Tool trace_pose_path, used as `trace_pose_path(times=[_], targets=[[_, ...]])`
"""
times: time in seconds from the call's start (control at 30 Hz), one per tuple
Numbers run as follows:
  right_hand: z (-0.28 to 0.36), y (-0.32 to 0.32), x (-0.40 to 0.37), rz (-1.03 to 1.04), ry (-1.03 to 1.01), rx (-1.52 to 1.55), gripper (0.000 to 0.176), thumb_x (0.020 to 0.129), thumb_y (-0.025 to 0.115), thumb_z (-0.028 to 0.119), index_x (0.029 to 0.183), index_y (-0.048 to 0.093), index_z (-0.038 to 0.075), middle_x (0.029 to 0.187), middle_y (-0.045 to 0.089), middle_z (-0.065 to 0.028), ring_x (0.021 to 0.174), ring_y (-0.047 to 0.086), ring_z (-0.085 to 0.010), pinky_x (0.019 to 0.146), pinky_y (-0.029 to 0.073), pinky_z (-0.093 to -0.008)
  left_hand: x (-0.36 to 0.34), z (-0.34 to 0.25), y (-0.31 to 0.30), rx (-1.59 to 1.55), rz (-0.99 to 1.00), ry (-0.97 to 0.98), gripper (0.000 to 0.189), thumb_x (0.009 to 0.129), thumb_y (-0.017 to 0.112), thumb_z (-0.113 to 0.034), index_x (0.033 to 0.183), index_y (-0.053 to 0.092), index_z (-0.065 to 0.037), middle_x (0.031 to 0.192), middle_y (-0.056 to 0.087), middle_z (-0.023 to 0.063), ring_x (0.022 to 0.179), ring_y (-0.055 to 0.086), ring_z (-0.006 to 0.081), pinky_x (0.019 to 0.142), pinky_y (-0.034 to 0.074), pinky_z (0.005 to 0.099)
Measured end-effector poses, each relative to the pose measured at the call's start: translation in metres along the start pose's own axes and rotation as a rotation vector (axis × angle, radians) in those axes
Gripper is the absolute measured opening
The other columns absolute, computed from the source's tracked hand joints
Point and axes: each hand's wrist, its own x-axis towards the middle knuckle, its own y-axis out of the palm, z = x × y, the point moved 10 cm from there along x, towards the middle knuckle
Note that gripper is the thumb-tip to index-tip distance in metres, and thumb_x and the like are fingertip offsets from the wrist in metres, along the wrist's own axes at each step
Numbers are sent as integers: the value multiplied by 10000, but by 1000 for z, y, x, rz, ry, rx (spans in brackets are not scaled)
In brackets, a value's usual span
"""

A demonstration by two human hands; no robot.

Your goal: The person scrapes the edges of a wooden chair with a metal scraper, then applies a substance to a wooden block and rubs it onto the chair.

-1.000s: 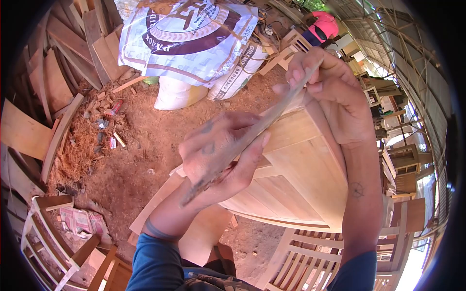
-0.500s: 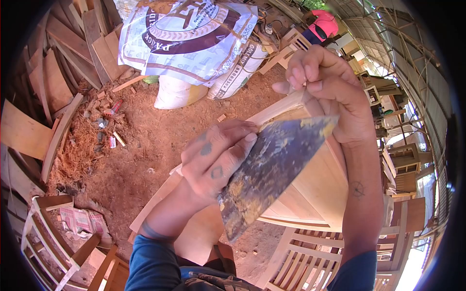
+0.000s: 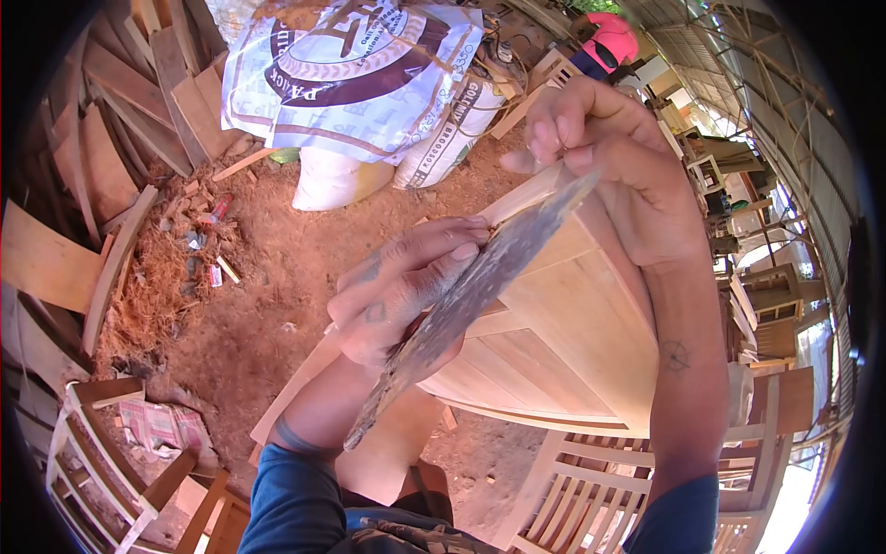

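Pointing up rightward, plate (image 3: 475, 294), long axis diagonal

1. The floor (image 3: 277, 355) is bare, reddish-brown earth, scattered with small wood chips.
2. Toward the far side, a plump white sack (image 3: 337, 182) rests on it, just beside a printed sack (image 3: 452, 138).
3. A narrow wood strip (image 3: 243, 164) lies near the plump sack.
4. Left of centre, a heap of wood shavings (image 3: 138, 309) spreads over the earth, with a red scrap (image 3: 221, 208) and a short pale stick (image 3: 228, 269) near it.
5. A pink checked cloth (image 3: 166, 427) lies crumpled at lower left, beside a wooden chair frame (image 3: 104, 392).
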Motion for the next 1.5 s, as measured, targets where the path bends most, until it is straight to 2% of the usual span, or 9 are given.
trace_pose_path(times=[0.17,0.4,0.57,0.77,0.9,0.97,1.2,1.33,1.5], targets=[[0,1,0,-2,-15,49,115,710,505,3,814,513,52,848,496,-50,854,534,-134,931,513,-395,1,-1,4,-3,16,-27,259,720,715,-10,939,636,104,878,658,221,854,686,361,738,571,398],[-1,2,-1,10,2,34,120,721,502,0,827,516,54,862,499,-52,869,531,-132,938,505,-392,3,-33,6,257,56,401,187,694,692,8,854,626,80,836,647,183,783,678,321,654,569,359],[-2,2,0,47,-4,41,120,728,511,3,838,515,51,870,499,-49,878,529,-136,948,492,-389,-5,-43,7,391,134,456,107,740,673,13,818,616,59,810,636,197,777,680,320,578,560,320],[-1,0,-1,14,0,19,117,720,527,10,830,521,50,852,498,-48,881,532,-143,934,497,-385,-21,29,-12,-21,-98,-418,203,851,647,-39,1042,660,28,1021,676,141,855,691,210,739,545,275],[0,0,-1,2,1,35,122,712,540,16,830,526,44,844,506,-49,880,539,-142,921,505,-378,11,6,-9,-90,41,-150,205,793,689,-34,978,672,53,957,678,190,853,692,277,744,550,309],[-1,0,-1,13,-8,67,104,739,550,16,840,572,23,841,559,-33,843,550,-123,863,464,-304,20,-1,-6,-56,121,-51,216,766,708,-42,953,675,61,924,678,204,841,693,299,739,552,321],[-1,-2,-1,20,-19,37,102,752,562,31,845,599,10,814,589,-27,819,556,-108,801,435,-243,28,-21,0,154,216,142,245,724,729,-74,922,669,57,888,674,198,776,689,277,673,556,329],[-2,-1,-1,29,16,26,131,723,542,19,853,544,34,864,529,-55,884,552,-143,935,499,-371,20,-24,3,208,162,340,188,738,720,4,911,658,43,856,675,177,719,685,247,627,539,291],[-1,-1,-1,67,9,-54,131,740,534,9,869,545,30,877,530,-58,890,551,-137,939,494,-365,25,-25,-1,242,208,120,216,720,699,-37,915,648,42,898,665,175,736,683,261,638,547,306]])
